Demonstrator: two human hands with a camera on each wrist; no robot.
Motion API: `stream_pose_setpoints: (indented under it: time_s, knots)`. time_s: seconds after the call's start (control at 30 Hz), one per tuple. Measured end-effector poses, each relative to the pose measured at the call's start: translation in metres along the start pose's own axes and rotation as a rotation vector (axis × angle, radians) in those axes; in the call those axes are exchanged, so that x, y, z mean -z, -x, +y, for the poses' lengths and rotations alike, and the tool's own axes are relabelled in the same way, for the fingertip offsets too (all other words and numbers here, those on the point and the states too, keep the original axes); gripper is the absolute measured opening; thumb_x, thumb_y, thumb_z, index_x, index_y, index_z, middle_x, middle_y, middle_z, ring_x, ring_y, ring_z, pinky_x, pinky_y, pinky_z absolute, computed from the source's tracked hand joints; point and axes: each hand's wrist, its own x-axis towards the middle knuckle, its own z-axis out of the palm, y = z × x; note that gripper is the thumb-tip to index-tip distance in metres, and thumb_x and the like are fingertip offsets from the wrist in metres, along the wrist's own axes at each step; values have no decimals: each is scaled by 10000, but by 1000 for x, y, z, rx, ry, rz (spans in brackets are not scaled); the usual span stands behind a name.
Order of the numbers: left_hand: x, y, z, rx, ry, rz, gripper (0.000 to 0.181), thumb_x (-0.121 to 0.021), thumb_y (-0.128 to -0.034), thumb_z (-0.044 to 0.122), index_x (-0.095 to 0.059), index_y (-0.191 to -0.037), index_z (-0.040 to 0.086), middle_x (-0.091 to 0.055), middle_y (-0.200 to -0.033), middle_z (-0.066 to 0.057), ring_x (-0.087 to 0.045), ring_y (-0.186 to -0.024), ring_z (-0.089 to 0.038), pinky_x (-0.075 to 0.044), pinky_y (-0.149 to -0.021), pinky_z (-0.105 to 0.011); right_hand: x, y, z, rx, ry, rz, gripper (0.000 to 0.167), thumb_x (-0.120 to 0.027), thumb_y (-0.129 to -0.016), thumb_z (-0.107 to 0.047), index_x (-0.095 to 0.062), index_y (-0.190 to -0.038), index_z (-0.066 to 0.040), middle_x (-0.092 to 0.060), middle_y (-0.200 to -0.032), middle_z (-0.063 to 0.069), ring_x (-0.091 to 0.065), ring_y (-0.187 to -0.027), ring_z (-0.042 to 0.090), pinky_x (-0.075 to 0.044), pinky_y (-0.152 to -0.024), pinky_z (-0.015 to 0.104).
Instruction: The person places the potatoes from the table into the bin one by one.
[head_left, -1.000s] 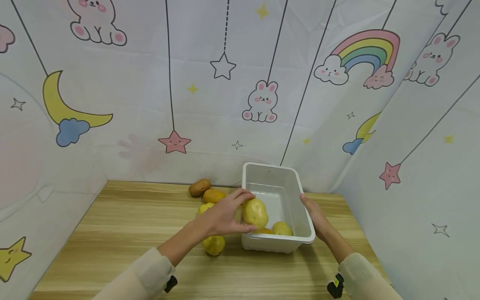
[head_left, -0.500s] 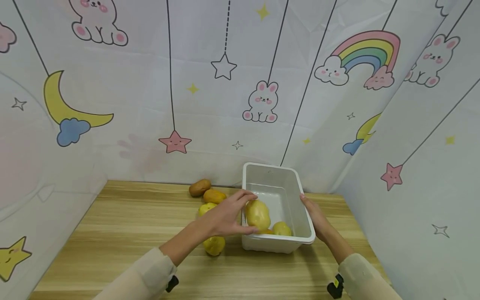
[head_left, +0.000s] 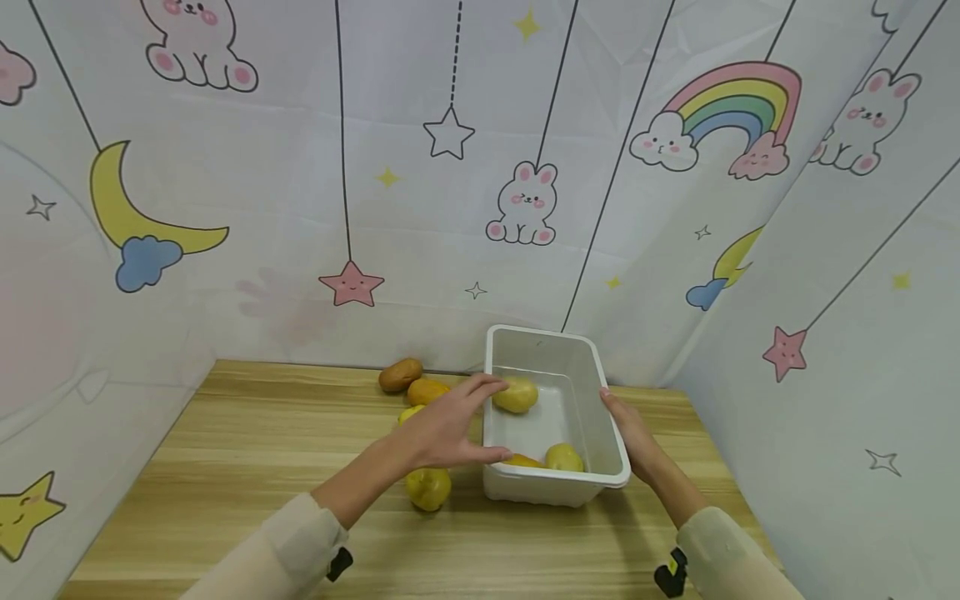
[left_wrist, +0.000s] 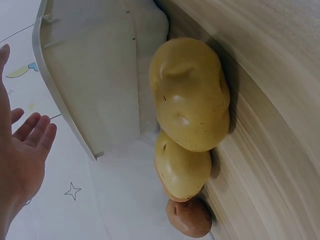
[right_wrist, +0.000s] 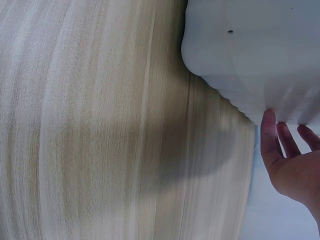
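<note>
A white plastic bin (head_left: 551,492) stands on the table. Inside it lie a yellow potato (head_left: 517,395) towards the back left, a round yellow one (head_left: 564,457) and an orange one (head_left: 523,460) near the front. Over the bin's left rim, my left hand (head_left: 450,429) holds nothing, thumb and fingers spread apart; the left wrist view shows that hand (left_wrist: 22,160) beside the bin (left_wrist: 92,85). My right hand (head_left: 633,429) touches the bin's right side, and its fingertips rest against the outer wall (right_wrist: 250,55) in the right wrist view.
Left of the bin, a row of potatoes runs from a brown one (head_left: 401,375) at the back, past an orange one (head_left: 427,391), to a yellow one (head_left: 428,489) in front. Behind the wooden table (head_left: 247,467) hangs a printed cloth (head_left: 420,208).
My left hand has let go of the big yellow potato, which has dropped into the bin and now lies towards its back left. The right hand has stayed at the bin's side.
</note>
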Motion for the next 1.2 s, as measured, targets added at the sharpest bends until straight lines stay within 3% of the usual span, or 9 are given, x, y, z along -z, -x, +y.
stream_pose_setpoints:
  time_s: [0.47,0.8,1.2]
  knots:
    - [6,8,-8,45,-9,-3,980,-808,-860,640,-405,-1627,181,-433,-1607,-24,-558,-1362,-262,-516,-1095,-452,-1,0,-2,5,-28,6,714,-337,-1147,-520,-440,-1545,65,-553,-1450,331,-634,-1236,360,-586,-929,370]
    - [11,13,-12,31,-9,27,982,-806,-859,644,-442,-1602,115,-465,-1583,-60,-581,-1342,-292,-520,-1092,-465,-2,1,-2,-5,-30,9,714,-338,-1147,-521,-438,-1551,59,-559,-1455,320,-626,-1251,382,-585,-937,387]
    - [12,16,-19,57,-28,8,1007,-784,-868,661,-405,-1628,119,-446,-1607,-46,-542,-1393,-273,-492,-1123,-466,-2,-1,-1,-3,-27,11,719,-333,-1147,-524,-447,-1535,71,-568,-1436,325,-628,-1242,391,-588,-927,383]
